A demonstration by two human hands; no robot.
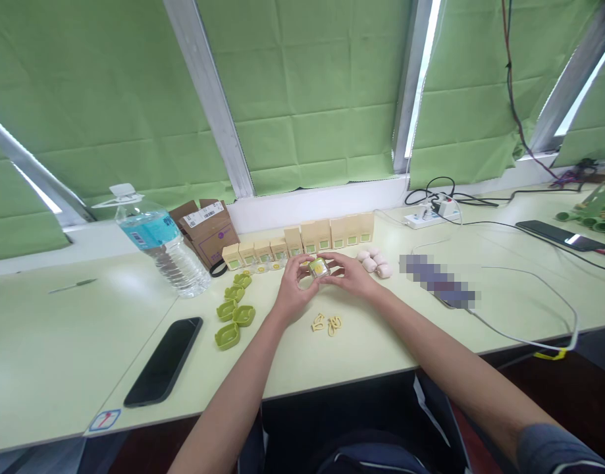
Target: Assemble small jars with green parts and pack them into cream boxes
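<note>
Between my two hands, just above the table, is a small clear container with a green and yellow top. My left hand grips its left side with thumb and fingers, and my right hand grips its right side. Below them lie two small clusters of pale yellow loops. Left of my hands are several green tray-like pieces. A row of small tan boxes stands behind my hands, with some clear containers in front of it. Several pale pink rounded pieces sit to the right.
A large water bottle and a cardboard box stand at the back left. A black phone lies front left. On the right are a blurred-out device with a white cable, a power strip and another phone.
</note>
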